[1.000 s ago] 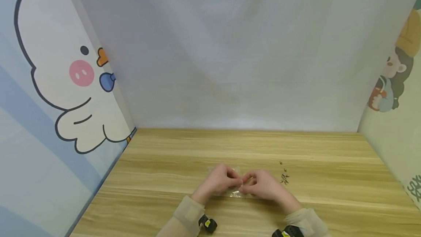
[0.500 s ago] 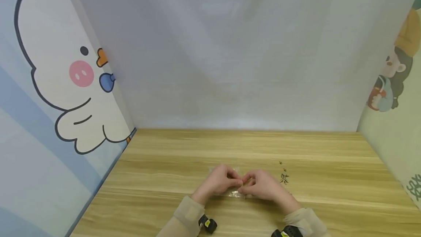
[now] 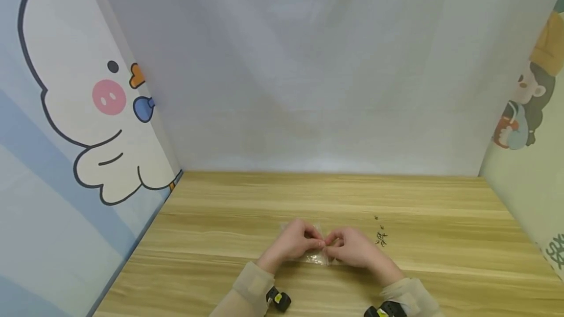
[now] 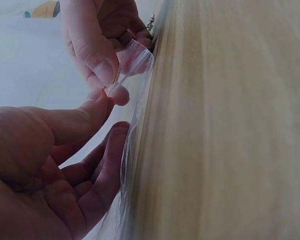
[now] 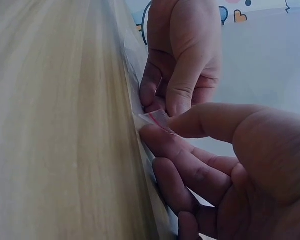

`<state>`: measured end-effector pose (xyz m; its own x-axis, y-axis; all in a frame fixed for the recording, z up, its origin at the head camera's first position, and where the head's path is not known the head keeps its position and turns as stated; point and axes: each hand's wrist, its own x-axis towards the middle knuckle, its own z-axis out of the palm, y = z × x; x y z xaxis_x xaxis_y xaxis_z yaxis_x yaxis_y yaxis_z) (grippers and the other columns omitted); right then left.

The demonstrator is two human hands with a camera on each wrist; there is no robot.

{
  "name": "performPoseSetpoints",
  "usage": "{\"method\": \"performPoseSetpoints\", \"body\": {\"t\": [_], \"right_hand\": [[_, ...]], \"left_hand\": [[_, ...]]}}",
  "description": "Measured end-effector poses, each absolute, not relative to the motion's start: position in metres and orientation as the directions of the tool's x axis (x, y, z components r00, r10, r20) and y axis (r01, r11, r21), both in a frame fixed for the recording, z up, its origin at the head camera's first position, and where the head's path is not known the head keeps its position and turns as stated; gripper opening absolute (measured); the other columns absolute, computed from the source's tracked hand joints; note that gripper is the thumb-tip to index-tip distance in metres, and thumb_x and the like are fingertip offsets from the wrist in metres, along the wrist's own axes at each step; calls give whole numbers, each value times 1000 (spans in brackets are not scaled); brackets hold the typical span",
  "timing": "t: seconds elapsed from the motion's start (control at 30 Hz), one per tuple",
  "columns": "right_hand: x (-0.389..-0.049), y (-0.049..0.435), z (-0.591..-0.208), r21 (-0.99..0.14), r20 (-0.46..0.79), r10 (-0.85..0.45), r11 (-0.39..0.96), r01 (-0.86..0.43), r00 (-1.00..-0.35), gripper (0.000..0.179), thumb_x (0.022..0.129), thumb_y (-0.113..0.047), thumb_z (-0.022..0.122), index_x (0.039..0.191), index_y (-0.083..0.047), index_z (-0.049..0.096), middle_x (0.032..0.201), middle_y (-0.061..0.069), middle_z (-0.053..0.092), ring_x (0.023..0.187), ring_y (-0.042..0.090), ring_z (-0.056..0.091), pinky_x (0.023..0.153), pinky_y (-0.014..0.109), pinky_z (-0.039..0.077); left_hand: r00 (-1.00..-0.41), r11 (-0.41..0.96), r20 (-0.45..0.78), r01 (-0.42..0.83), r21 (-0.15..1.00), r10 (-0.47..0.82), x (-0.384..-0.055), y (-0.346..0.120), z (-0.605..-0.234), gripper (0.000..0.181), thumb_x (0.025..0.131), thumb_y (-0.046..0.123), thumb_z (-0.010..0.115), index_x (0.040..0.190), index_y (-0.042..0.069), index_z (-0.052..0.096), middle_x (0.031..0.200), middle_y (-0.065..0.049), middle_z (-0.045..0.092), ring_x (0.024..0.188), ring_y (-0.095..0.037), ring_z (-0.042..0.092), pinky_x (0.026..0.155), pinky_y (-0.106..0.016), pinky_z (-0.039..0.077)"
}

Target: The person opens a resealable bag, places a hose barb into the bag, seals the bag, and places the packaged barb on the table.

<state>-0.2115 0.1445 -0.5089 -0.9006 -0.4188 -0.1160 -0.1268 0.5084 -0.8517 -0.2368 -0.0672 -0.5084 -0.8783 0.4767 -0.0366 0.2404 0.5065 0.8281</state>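
A clear plastic zip bag (image 3: pixel 316 258) with a red line along its mouth lies low over the wooden table, in front of me. My left hand (image 3: pixel 294 242) pinches the bag's mouth between thumb and forefinger. Right beside it, my right hand (image 3: pixel 352 248) pinches the same edge, and the fingertips of both hands meet. In the right wrist view a corner of the bag (image 5: pixel 158 119) with the red line sticks out at the right thumb and forefinger. The left wrist view shows the bag's film (image 4: pixel 140 60) running beneath both hands. Much of the bag is hidden by the hands.
Several small metal pieces (image 3: pixel 381 239), which look like screws, lie loose on the wooden table (image 3: pixel 220 209) to the right of my right hand. A pale curtain (image 3: pixel 308 87) closes off the back. Printed cartoon panels (image 3: pixel 88 111) stand at both sides.
The right hand's fingers have shifted slightly at the bag's edge. Otherwise both hands stay in place, and the small metal pieces have not moved.
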Motion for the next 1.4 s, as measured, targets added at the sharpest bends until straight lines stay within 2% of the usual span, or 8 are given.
{"method": "performPoseSetpoints", "body": {"t": [0.13, 0.43, 0.77, 0.93, 1.17, 1.4], "right_hand": [[-209, 145, -510, -848, -128, -412, 516, -116, -902, 20, 92, -16, 77, 107, -4, 75, 80, -1, 75, 68, 16, 65, 58, 28, 51], [-209, 142, -512, -825, -101, -392, 547, -144, -914, 11, 92, -17, 77, 99, -8, 77, 76, -4, 72, 65, 14, 61, 55, 26, 48], [-206, 143, -510, -831, -88, -395, 535, -151, -914, 10, 88, -15, 78, 94, -7, 79, 79, -3, 72, 70, 14, 63, 60, 27, 50], [-208, 143, -511, -831, -67, -416, 526, -180, -907, 9, 87, -14, 79, 93, -7, 80, 79, -3, 74, 71, 14, 64, 60, 26, 50], [-210, 143, -512, -829, -72, -409, 531, -174, -910, 7, 89, -15, 79, 91, -8, 79, 80, -4, 74, 70, 13, 64, 60, 25, 49], [-208, 141, -507, -807, -74, -357, 570, -155, -931, 7, 90, -18, 79, 89, -11, 80, 78, -5, 73, 67, 13, 60, 58, 27, 47]], "left_hand": [[-878, 514, -43, 239, 824, 476, -234, -68, -508, 10, 93, 13, 84, 84, 11, 81, 80, 7, 73, 79, -6, 61, 81, -30, 50], [-865, 494, -48, 239, 836, 499, -232, -68, -508, 11, 95, 14, 82, 85, 11, 80, 81, 8, 72, 78, -5, 61, 77, -27, 50], [-865, 481, -61, 217, 849, 498, -233, -67, -510, 8, 94, 9, 82, 86, 9, 79, 78, 7, 71, 72, -5, 60, 67, -23, 50], [-862, 500, -48, 246, 831, 504, -236, -67, -511, 9, 94, 15, 83, 86, 11, 80, 78, 10, 71, 72, -4, 60, 68, -23, 50], [-855, 514, -53, 259, 818, 516, -238, -67, -511, 9, 95, 17, 83, 87, 12, 82, 79, 11, 73, 73, -3, 62, 71, -23, 51], [-864, 520, -55, 248, 817, 500, -237, -67, -509, 12, 96, 15, 81, 84, 12, 80, 75, 10, 70, 69, -4, 59, 64, -22, 48]]}}
